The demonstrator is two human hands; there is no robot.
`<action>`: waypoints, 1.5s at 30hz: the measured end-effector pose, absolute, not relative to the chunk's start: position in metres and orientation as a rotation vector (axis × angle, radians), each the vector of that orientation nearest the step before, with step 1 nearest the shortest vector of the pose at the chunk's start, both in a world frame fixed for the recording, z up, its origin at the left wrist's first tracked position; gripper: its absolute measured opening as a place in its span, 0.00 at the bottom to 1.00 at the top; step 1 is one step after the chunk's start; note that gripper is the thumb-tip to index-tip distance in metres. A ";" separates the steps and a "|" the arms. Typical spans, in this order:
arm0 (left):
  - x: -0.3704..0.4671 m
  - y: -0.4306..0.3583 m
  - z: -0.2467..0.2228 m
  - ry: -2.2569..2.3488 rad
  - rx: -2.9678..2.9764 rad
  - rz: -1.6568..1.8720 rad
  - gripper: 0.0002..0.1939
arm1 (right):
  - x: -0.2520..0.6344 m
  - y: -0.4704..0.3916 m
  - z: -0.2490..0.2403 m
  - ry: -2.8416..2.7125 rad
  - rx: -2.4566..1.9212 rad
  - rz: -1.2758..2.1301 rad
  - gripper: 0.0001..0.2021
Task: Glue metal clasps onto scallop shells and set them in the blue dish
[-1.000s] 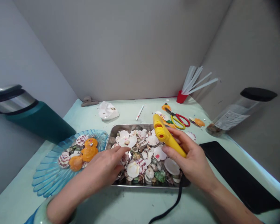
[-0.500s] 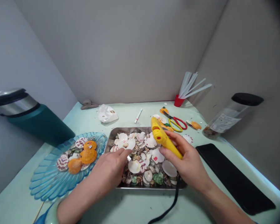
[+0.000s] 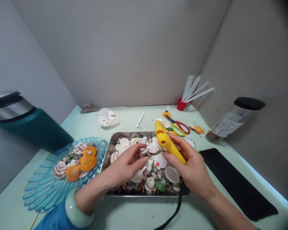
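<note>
A metal tray [image 3: 146, 195] full of white, spotted and brown shells lies at the middle of the table. Over its left half is my left hand [image 3: 127, 163], thumb and fingers apart, nothing seen between them. My right hand [image 3: 190, 161] is closed round a yellow glue gun [image 3: 169, 145] above the tray's right side, and a black cord [image 3: 175, 212] runs down from there. Left of the tray, a blue scalloped glass plate [image 3: 42, 185] holds orange shells [image 3: 87, 162] and striped shells [image 3: 60, 169].
A green bottle [image 3: 38, 129] stands at left. Behind the tray are a white crumpled bag [image 3: 108, 117], a marker [image 3: 140, 120], scissors [image 3: 180, 127] and a red cup [image 3: 181, 104] of glue sticks. A clear jar [image 3: 228, 124] and black strip [image 3: 238, 183] are at right.
My left hand has moved right over the shells, and its thumb and fingers have spread apart. My right hand still holds the glue gun. The whole view has shifted slightly.
</note>
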State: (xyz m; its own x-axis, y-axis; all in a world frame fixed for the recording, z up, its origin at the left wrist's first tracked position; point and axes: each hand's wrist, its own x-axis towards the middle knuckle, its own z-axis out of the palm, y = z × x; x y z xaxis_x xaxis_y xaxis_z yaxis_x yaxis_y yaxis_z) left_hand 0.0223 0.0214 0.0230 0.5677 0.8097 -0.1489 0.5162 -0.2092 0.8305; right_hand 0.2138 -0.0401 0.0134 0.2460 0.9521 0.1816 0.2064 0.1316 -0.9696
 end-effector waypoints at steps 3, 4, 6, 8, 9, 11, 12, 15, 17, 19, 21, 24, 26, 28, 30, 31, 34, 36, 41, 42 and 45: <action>0.021 0.020 0.019 1.022 1.729 0.409 0.26 | 0.214 -0.040 0.013 -1.217 -1.321 0.820 0.20; 0.021 0.019 0.017 1.025 1.778 0.391 0.29 | 0.214 -0.041 0.013 -1.219 -1.316 0.824 0.20; 0.021 0.016 0.014 1.030 1.979 0.337 0.32 | 0.214 -0.041 0.014 -1.225 -1.303 0.821 0.19; 0.024 0.013 0.011 1.047 2.215 0.294 0.31 | 0.214 -0.041 0.014 -1.224 -1.296 0.813 0.19; 0.026 0.012 0.010 1.071 2.324 0.269 0.30 | 0.214 -0.041 0.014 -1.218 -1.297 0.809 0.19; 0.030 0.010 0.007 1.130 2.487 0.195 0.28 | 0.214 -0.041 0.014 -1.206 -1.301 0.808 0.19; 0.033 0.010 0.005 1.156 2.536 0.159 0.28 | 0.214 -0.041 0.014 -1.204 -1.301 0.809 0.20; 0.038 0.010 0.002 1.182 2.593 0.124 0.30 | 0.214 -0.040 0.013 -1.206 -1.289 0.816 0.20; 0.038 0.011 0.001 1.194 2.587 0.142 0.30 | 0.214 -0.039 0.012 -1.203 -1.279 0.818 0.19; 0.037 0.012 0.002 1.213 2.576 0.165 0.30 | 0.214 -0.039 0.011 -1.200 -1.270 0.815 0.19; 0.035 0.013 0.005 1.217 2.522 0.232 0.29 | 0.214 -0.039 0.011 -1.200 -1.259 0.815 0.19; 0.033 0.015 0.011 1.117 2.183 0.441 0.25 | 0.214 -0.040 0.013 -1.198 -1.235 0.843 0.18; 0.033 0.016 0.016 1.006 1.793 0.594 0.23 | 0.214 -0.041 0.015 -1.178 -1.214 0.895 0.18; 0.033 0.015 0.020 0.922 1.403 0.704 0.23 | 0.214 -0.043 0.016 -1.163 -1.173 0.984 0.17; 0.032 0.014 0.025 0.860 1.076 0.767 0.25 | 0.214 -0.043 0.015 -1.170 -1.122 1.076 0.16; 0.032 0.014 0.026 0.837 0.953 0.783 0.26 | 0.214 -0.043 0.013 -1.176 -1.108 1.100 0.15; 0.030 0.013 0.030 0.787 0.728 0.805 0.28 | 0.211 -0.041 0.009 -1.139 -1.163 1.080 0.13; 0.031 0.013 0.032 0.759 0.640 0.806 0.28 | 0.207 -0.040 0.008 -1.101 -1.239 1.029 0.12; 0.037 0.007 0.028 0.776 0.634 0.807 0.24 | 0.188 -0.037 0.014 -1.106 -1.220 0.980 0.11; 0.038 0.006 0.027 0.770 0.671 0.817 0.24 | 0.185 -0.037 0.014 -1.120 -1.198 0.987 0.12; 0.038 0.001 0.022 0.750 0.751 0.834 0.27 | 0.177 -0.036 0.013 -1.142 -1.225 0.984 0.15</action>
State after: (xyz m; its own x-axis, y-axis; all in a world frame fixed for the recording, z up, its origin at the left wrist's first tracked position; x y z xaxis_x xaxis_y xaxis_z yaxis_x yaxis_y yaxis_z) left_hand 0.0383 0.0011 0.0220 0.4612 0.8440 -0.2739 -0.3615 0.4606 0.8107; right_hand 0.1771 -0.0364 0.0134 0.1791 0.9774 0.1124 0.0333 0.1082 -0.9936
